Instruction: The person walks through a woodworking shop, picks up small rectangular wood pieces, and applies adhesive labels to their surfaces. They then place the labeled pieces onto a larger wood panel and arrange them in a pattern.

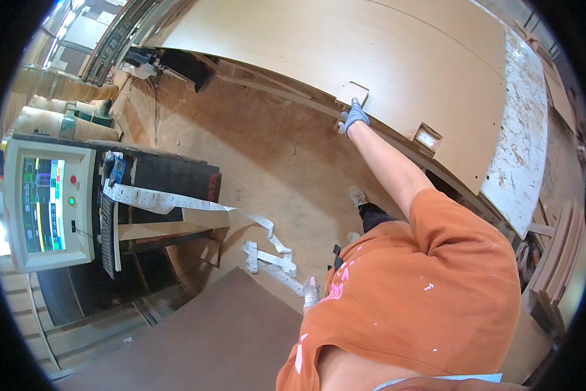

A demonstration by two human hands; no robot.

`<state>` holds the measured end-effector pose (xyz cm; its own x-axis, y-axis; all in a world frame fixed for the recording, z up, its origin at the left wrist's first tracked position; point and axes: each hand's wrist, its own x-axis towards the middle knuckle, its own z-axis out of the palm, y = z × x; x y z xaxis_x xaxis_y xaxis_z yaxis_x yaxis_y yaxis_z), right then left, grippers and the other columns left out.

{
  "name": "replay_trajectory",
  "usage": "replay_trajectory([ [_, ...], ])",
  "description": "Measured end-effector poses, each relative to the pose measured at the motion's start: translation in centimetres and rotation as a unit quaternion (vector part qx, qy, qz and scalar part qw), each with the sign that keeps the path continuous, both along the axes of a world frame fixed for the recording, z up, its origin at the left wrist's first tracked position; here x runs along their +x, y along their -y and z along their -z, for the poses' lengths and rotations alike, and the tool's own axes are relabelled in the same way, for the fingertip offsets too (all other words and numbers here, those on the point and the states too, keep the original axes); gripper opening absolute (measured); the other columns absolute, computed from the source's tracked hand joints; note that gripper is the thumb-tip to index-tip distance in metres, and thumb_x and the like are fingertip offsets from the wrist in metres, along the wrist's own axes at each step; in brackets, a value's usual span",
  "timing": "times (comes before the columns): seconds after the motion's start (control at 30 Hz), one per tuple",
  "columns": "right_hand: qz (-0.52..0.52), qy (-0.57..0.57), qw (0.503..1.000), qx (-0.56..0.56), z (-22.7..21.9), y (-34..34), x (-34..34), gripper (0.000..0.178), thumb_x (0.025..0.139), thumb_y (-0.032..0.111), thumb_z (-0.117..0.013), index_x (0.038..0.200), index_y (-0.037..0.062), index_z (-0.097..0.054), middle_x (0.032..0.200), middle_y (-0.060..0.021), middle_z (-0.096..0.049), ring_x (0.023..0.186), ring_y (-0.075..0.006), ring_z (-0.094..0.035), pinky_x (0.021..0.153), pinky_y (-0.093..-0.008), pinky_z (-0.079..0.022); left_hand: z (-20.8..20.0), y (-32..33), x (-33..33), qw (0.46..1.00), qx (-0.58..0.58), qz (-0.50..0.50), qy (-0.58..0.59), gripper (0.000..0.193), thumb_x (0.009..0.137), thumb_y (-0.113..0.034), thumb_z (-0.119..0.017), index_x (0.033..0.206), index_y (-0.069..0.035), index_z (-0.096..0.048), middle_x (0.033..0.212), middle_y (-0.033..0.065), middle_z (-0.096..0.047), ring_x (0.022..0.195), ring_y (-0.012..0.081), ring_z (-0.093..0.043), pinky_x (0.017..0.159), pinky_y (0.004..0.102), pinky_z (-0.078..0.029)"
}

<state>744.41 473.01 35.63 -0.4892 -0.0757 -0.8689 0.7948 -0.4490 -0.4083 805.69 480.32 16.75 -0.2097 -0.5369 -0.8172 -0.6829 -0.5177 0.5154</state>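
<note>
My right hand (354,118), in a grey-blue glove, reaches to the near edge of a large pale wood panel (429,65). Its fingers and thumb close on a small rectangular board piece (353,93) at that edge. My left hand (311,293), also gloved, hangs low beside my body with its fingers curled. A long white label strip (276,259) trails in folds and ends at this hand. The strip's other end lies by a small blue-and-black device (115,168) on the machine console. What lies inside the left palm is hidden.
A control console with a lit screen (44,205) and a keyboard (107,228) stands at left. A rectangular cut-out (428,137) opens in the panel near its edge. A brown sheet (208,332) lies at the bottom. Stacked board strips (566,260) stand at far right.
</note>
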Motion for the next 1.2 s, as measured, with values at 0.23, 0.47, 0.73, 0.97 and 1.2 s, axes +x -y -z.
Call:
replay_trajectory([
  [0.23, 0.0, 0.136, 0.988, -0.077, 0.0, 0.8, -1.0, 0.065, 0.082, 0.055, -0.056, 0.136, 0.0226, -0.037, 0.139, -0.0047, -0.04, 0.117, -0.0208, -0.049, 0.093, -0.0511, -0.037, -1.4, 2.3, -6.7, 0.998, 0.036, -0.014, -0.048, 0.02, 0.085, -0.03, -0.052, 0.078, -0.012, -0.052, 0.063, -0.0009, -0.044, 0.053, 0.0121, -0.04, 0.048, 0.0304, -0.034],
  [0.47, 0.059, 0.015, 0.992, -0.11, 1.1, 0.0, -1.5, 0.062, 0.076, 0.049, -0.068, 0.127, 0.0232, -0.043, 0.137, -0.0017, -0.037, 0.111, -0.0205, -0.051, 0.093, -0.0498, -0.039, -2.3, 7.3, -11.9, 0.995, 0.032, -0.024, -0.092, 0.019, 0.086, -0.031, -0.052, 0.08, -0.012, -0.052, 0.064, -0.0011, -0.045, 0.053, 0.012, -0.041, 0.047, 0.0298, -0.035],
  [0.73, -0.004, -0.054, 0.987, -0.154, -2.3, 1.0, 4.4, 0.043, 0.073, 0.044, -0.072, 0.104, 0.018, -0.056, 0.093, -0.0017, -0.06, 0.08, -0.0176, -0.058, 0.063, -0.0367, -0.048, -4.0, 14.7, -16.5, 0.989, 0.018, -0.021, -0.148, 0.019, 0.086, -0.031, -0.052, 0.082, -0.013, -0.052, 0.065, -0.0014, -0.045, 0.053, 0.012, -0.041, 0.047, 0.0292, -0.035],
  [0.97, 0.035, -0.341, 0.939, 0.034, -1.8, -7.6, 5.6, 0.046, 0.077, 0.042, -0.069, 0.109, 0.0127, -0.053, 0.099, -0.0033, -0.061, 0.082, -0.0157, -0.059, 0.068, -0.0342, -0.049, -5.6, 21.8, -18.9, 0.989, 0.05, 0.006, -0.139, 0.026, 0.086, -0.032, -0.055, 0.106, -0.014, -0.053, 0.072, -0.0056, -0.046, 0.054, 0.006, -0.04, 0.044, 0.0201, -0.031],
  [1.2, 0.092, -0.09, 0.991, 0.025, -0.3, -14.0, 7.8, 0.046, 0.074, 0.048, -0.069, 0.109, 0.0214, -0.057, 0.096, -0.0009, -0.062, 0.08, -0.0177, -0.059, 0.073, -0.0382, -0.045, -5.6, 22.7, -22.7, 0.974, 0.112, 0.148, -0.129, 0.014, 0.087, -0.029, -0.053, 0.089, -0.015, -0.049, 0.068, -0.006, -0.041, 0.053, 0.008, -0.038, 0.047, 0.0222, -0.033],
])
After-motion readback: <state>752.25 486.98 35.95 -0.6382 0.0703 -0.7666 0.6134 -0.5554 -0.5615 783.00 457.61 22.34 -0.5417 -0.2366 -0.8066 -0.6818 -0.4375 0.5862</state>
